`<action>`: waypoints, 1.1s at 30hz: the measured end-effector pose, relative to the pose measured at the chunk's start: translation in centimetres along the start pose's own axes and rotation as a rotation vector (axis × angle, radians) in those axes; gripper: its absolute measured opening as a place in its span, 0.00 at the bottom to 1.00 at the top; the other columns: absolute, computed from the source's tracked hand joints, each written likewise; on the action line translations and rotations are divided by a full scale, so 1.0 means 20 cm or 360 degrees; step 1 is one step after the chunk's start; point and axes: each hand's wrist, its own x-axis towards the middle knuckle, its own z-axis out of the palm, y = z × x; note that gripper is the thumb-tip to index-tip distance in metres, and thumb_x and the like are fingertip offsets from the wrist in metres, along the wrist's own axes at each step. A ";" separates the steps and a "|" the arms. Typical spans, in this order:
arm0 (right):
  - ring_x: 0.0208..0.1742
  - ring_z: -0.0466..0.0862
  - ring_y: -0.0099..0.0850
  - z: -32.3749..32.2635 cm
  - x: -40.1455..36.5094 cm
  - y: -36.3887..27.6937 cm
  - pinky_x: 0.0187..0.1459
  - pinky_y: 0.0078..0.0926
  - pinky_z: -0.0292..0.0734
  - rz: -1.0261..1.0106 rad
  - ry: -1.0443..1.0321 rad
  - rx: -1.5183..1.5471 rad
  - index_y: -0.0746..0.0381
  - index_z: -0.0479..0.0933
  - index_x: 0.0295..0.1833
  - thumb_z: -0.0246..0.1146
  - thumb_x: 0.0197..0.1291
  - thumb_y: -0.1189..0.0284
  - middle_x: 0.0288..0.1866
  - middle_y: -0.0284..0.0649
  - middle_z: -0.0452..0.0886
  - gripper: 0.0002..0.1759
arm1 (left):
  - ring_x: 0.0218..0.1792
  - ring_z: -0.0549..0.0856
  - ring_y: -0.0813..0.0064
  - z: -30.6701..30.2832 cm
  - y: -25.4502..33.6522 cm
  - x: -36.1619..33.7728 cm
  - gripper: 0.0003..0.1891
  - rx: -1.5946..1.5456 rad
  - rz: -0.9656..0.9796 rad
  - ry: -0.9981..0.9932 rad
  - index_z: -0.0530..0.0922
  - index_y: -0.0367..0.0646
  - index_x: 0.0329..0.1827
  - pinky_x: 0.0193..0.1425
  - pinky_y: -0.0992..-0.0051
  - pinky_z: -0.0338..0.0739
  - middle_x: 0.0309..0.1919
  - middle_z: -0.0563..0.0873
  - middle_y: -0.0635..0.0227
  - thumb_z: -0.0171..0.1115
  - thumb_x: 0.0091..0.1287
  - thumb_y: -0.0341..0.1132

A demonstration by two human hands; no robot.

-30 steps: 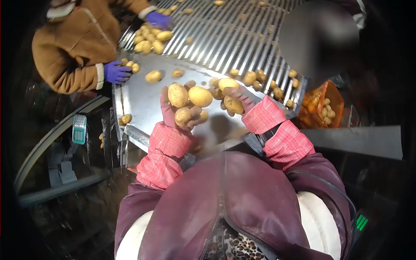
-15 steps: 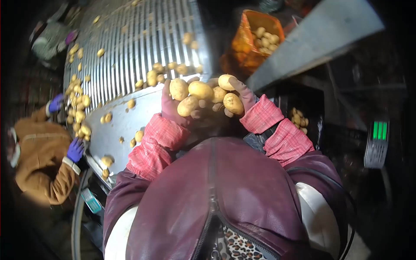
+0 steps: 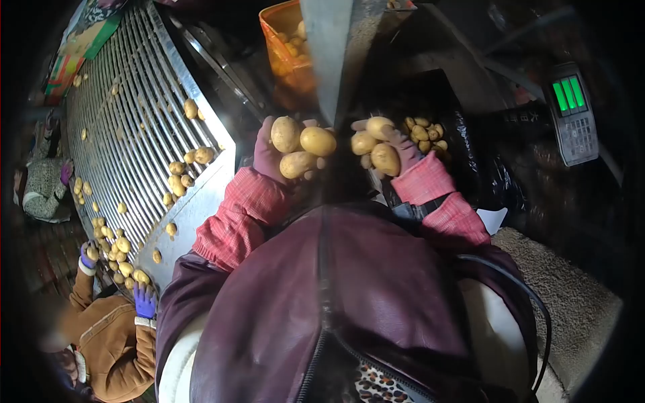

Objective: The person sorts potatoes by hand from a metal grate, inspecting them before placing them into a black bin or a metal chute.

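Potatoes (image 3: 318, 141) are sitting just beside the counter (image 3: 195, 205), three cupped in the left grip (image 3: 267, 156) and three more clasped in the right grip (image 3: 407, 151), so I am judging this a carrying step, the next move probably calling for steady, level support.

Six held potatoes (image 3: 285, 134), one orange bag (image 3: 291, 86), one green-lit display (image 3: 570, 94)

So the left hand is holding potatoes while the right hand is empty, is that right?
Not quite: the right hand isn't empty. The head view shows it holding potatoes too; the left hand does hold potatoes.
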 end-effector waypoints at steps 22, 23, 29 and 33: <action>0.44 0.76 0.35 0.67 0.26 0.03 0.42 0.40 0.74 -0.2169 -0.0651 -0.3081 0.51 0.75 0.43 0.68 0.44 0.67 0.38 0.32 0.73 0.17 | 0.59 0.81 0.57 0.09 -0.10 -0.14 0.33 0.0099 0.0879 0.0201 0.71 0.35 0.63 0.67 0.58 0.75 0.59 0.80 0.51 0.44 0.76 0.59; 0.44 0.76 0.35 0.69 0.28 0.06 0.42 0.40 0.74 -0.2137 -0.0687 -0.3157 0.51 0.75 0.43 0.68 0.44 0.67 0.38 0.33 0.73 0.17 | 0.59 0.81 0.57 0.06 -0.11 -0.16 0.31 0.0132 0.0992 0.0256 0.71 0.35 0.63 0.67 0.58 0.75 0.59 0.80 0.51 0.43 0.77 0.57; 0.45 0.79 0.39 0.80 0.32 0.14 0.45 0.40 0.76 -0.1748 -0.0932 -0.3132 0.54 0.77 0.46 0.71 0.44 0.67 0.43 0.38 0.77 0.21 | 0.60 0.80 0.57 -0.07 -0.14 -0.28 0.31 0.0162 0.1168 0.0380 0.68 0.35 0.66 0.66 0.57 0.76 0.60 0.79 0.51 0.41 0.78 0.57; 0.52 0.81 0.32 0.83 0.33 0.08 0.56 0.31 0.78 -0.0972 -0.0781 -0.1757 0.63 0.73 0.57 0.68 0.53 0.71 0.51 0.40 0.81 0.24 | 0.61 0.80 0.51 0.04 -0.14 -0.43 0.38 0.0522 0.1234 0.0222 0.66 0.38 0.69 0.63 0.52 0.77 0.63 0.78 0.50 0.43 0.72 0.65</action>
